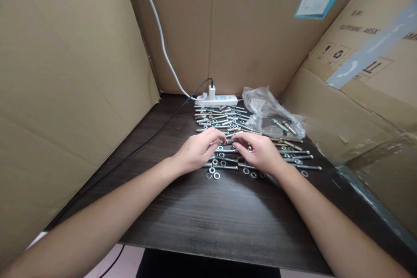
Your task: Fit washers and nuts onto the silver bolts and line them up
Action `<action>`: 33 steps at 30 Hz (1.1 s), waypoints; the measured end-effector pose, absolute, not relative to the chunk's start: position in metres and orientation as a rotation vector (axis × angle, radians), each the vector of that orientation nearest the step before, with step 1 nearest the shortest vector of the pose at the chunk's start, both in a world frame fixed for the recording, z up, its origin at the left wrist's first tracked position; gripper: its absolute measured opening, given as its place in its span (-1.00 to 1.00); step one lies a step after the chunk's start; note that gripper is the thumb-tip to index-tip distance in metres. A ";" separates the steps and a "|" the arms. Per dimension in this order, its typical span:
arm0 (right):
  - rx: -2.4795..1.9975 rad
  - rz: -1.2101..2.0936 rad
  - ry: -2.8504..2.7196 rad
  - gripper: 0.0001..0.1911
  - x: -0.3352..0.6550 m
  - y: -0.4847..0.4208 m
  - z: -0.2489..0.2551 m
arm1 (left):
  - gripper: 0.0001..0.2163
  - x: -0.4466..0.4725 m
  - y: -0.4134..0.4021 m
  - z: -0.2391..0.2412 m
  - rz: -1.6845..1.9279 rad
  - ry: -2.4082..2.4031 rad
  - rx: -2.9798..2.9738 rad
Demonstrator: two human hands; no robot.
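My left hand [201, 148] and my right hand [258, 151] are close together over rows of metal hardware. The fingers of each are curled with the tips drawn in. A short greyish metal piece [230, 140] shows between the fingertips; I cannot tell whether it is held or lies on the table. Around and below my hands lie long bolts [226, 167], flat washers [216, 176] and hex nuts [212, 170]. My right fingers partly cover more washers and bolts. Past my right wrist, further long bolts [306, 167] point to the right.
A white power strip [224, 100] with a plugged-in charger [212, 92] stands at the back. A clear plastic bag [267, 106] and expansion bolts [288, 127] are at the back right. A black cable [143, 144] crosses the dark table [195, 213]. Cardboard walls [65, 74] surround it.
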State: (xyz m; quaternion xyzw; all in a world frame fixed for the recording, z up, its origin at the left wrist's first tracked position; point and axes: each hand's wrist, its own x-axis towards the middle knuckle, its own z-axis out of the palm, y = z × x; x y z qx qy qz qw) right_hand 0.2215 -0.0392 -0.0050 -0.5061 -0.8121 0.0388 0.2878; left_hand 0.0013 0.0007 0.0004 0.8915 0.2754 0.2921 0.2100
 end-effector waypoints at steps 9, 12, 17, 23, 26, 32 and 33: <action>-1.343 0.114 -2.164 -0.82 0.222 -0.039 -0.007 | -0.84 0.002 0.001 0.000 0.774 0.842 2.461; -1.343 0.108 -2.161 -0.82 0.222 -0.039 -0.007 | -0.85 0.002 0.002 -0.001 0.744 0.881 2.464; -1.336 0.102 -2.164 -0.82 0.223 -0.038 -0.008 | -0.77 0.002 0.004 -0.002 0.657 0.860 2.521; -1.355 0.094 -2.160 -0.82 0.222 -0.039 -0.006 | -0.76 0.001 0.003 -0.002 0.653 0.847 2.528; -1.361 0.111 -2.158 -0.83 0.221 -0.039 -0.006 | -0.88 0.001 0.002 -0.002 0.755 0.920 2.449; -1.376 0.142 -2.159 -0.83 0.221 -0.039 -0.008 | -0.84 0.000 0.001 -0.002 0.844 0.746 2.468; -1.377 0.139 -2.161 -0.84 0.222 -0.039 -0.008 | -0.83 -0.001 0.001 -0.002 0.820 0.736 2.488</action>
